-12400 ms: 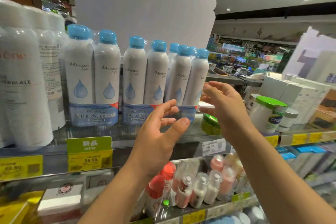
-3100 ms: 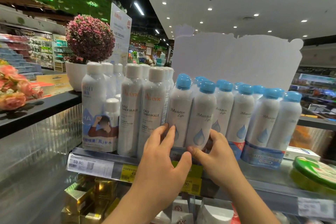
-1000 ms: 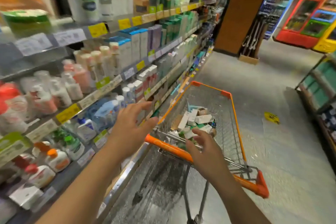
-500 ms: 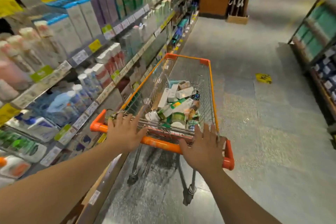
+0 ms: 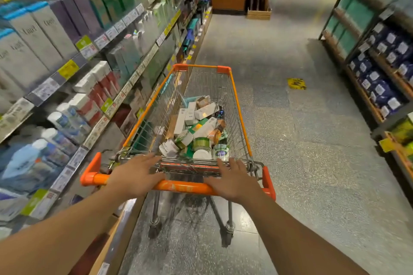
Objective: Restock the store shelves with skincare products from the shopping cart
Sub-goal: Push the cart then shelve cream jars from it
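Hands on the cart handle, between shelf stops.
Left hand [image 5: 136,175] and right hand [image 5: 232,179] lie flat-fingered on shopping cart [image 5: 178,186]; next, picking a box.

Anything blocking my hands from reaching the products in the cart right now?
Only the cart itself. Both the left hand and right hand lie on the orange handle, and the basket's near wire wall stands between them and the boxes and jars. The basket top is open.
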### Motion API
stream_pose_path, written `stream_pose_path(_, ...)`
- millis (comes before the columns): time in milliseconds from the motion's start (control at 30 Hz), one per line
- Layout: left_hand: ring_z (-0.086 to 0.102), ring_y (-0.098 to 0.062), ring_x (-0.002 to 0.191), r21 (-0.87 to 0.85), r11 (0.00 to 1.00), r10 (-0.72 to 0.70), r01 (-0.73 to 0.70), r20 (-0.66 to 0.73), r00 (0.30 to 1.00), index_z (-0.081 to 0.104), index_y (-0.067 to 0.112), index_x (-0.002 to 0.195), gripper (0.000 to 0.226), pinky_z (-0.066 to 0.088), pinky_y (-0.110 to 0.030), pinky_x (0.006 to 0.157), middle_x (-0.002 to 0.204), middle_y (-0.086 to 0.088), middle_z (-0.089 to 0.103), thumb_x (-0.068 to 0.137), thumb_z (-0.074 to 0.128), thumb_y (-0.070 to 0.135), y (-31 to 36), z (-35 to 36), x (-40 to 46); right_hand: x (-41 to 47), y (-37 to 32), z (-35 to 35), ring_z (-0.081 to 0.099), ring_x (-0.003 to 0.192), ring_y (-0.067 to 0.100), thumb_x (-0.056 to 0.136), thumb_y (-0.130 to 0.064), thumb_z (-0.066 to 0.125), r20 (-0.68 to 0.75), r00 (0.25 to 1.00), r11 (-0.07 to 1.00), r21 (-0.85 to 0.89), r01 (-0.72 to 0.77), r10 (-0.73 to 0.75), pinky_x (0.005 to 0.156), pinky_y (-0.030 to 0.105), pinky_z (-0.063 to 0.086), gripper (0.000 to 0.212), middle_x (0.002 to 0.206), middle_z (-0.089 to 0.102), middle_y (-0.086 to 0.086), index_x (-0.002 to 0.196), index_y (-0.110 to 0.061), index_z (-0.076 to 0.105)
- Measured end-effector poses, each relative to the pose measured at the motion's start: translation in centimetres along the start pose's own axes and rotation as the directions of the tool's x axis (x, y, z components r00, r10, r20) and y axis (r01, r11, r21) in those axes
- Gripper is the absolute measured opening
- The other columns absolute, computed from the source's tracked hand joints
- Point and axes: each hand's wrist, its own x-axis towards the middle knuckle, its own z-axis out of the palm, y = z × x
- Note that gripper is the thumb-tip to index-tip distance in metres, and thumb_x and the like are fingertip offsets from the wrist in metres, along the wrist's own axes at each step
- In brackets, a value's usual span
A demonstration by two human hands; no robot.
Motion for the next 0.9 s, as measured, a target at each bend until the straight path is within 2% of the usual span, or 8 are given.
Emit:
stream_pose_path(100, 0.019, -0.013, 0.155, -0.009, 1.000, 0.019, -0.020, -0.019, 1.000, 0.023, 0.046, 0.159, 0.080, 0.029, -0.050, 0.121, 0.169, 0.016, 0.020, 0.088, 0.035, 0.079, -0.4, -0.4, 1.4, 1.1, -0.2, -0.5, -0.014, 0.158, 0.025, 0.090, -0.077, 0.036, -0.013, 1.000, 1.000, 0.012, -0.011, 0.011, 0.124, 0.063, 0.009, 0.088, 0.173, -0.010, -0.003, 0.163, -0.043, -0.001)
stream_pose_path(233, 0.020, -0.014, 0.155, -0.021, 0.999, 0.035, -0.036, -0.032, 0.999, 0.024, 0.043, 0.159, 0.079, 0.032, -0.047, 0.120, 0.168, 0.013, 0.022, 0.088, 0.035, 0.078, -1.0, -1.6, 3.2, 2.7, -1.0, -1.1, -0.010, 0.159, 0.026, 0.090, -0.076, 0.038, -0.035, 0.999, 0.999, 0.014, -0.029, 0.029, 0.125, 0.059, 0.009, 0.086, 0.173, -0.007, -0.003, 0.163, -0.042, 0.005)
stream_pose_path(400, 0.019, -0.015, 0.155, -0.022, 0.998, 0.050, -0.051, -0.043, 0.998, 0.025, 0.041, 0.160, 0.079, 0.031, -0.045, 0.118, 0.168, 0.014, 0.022, 0.090, 0.036, 0.076, -1.8, -3.4, 5.9, 6.0, -2.0, -1.8, -0.004, 0.158, 0.027, 0.075, -0.093, 0.039, -0.042, 0.997, 0.998, 0.008, -0.064, 0.065, 0.125, 0.060, 0.011, 0.096, 0.173, 0.001, -0.007, 0.158, -0.047, 0.025)
stream_pose_path(500, 0.018, -0.016, 0.155, -0.023, 0.998, 0.065, -0.066, -0.039, 0.997, 0.025, 0.041, 0.160, 0.078, 0.033, -0.047, 0.116, 0.168, 0.013, 0.022, 0.091, 0.036, 0.075, -2.2, -4.6, 7.7, 8.4, -1.8, -2.2, -0.009, 0.158, 0.025, 0.062, -0.104, 0.025, -0.040, 0.997, 0.998, -0.030, -0.060, 0.059, 0.124, 0.060, 0.005, 0.105, 0.173, 0.000, -0.011, 0.151, -0.050, 0.037)
stream_pose_path(633, 0.019, -0.016, 0.155, -0.007, 0.997, 0.071, -0.071, -0.033, 0.997, 0.024, 0.041, 0.160, 0.077, 0.036, -0.048, 0.114, 0.168, 0.014, 0.022, 0.091, 0.035, 0.075, -2.2, -6.0, 10.0, 9.3, -3.2, -4.0, -0.007, 0.158, 0.024, 0.073, -0.090, 0.037, -0.060, 0.994, 0.994, 0.050, -0.092, 0.095, 0.125, 0.061, 0.008, 0.091, 0.172, 0.001, -0.011, 0.155, -0.053, 0.029)
stream_pose_path(733, 0.017, -0.016, 0.156, -0.005, 0.997, 0.071, -0.071, -0.023, 0.997, 0.024, 0.040, 0.160, 0.078, 0.035, -0.049, 0.115, 0.168, 0.014, 0.021, 0.091, 0.034, 0.075, -2.0, -6.9, 11.7, 10.0, -3.9, -5.6, -0.005, 0.158, 0.026, 0.085, -0.078, 0.046, -0.060, 0.993, 0.992, 0.076, -0.101, 0.105, 0.123, 0.059, 0.011, 0.086, 0.173, 0.002, -0.006, 0.160, -0.048, 0.019)
stream_pose_path(900, 0.016, -0.017, 0.156, -0.004, 0.997, 0.078, -0.078, -0.023, 0.997, 0.024, 0.041, 0.160, 0.078, 0.033, -0.050, 0.117, 0.168, 0.014, 0.022, 0.091, 0.034, 0.074, -1.1, -8.1, 14.9, 12.1, -3.7, -8.2, -0.001, 0.158, 0.027, 0.092, -0.073, 0.047, -0.081, 0.991, 0.993, 0.056, -0.101, 0.105, 0.123, 0.057, 0.013, 0.084, 0.173, 0.005, -0.002, 0.163, -0.042, 0.014)
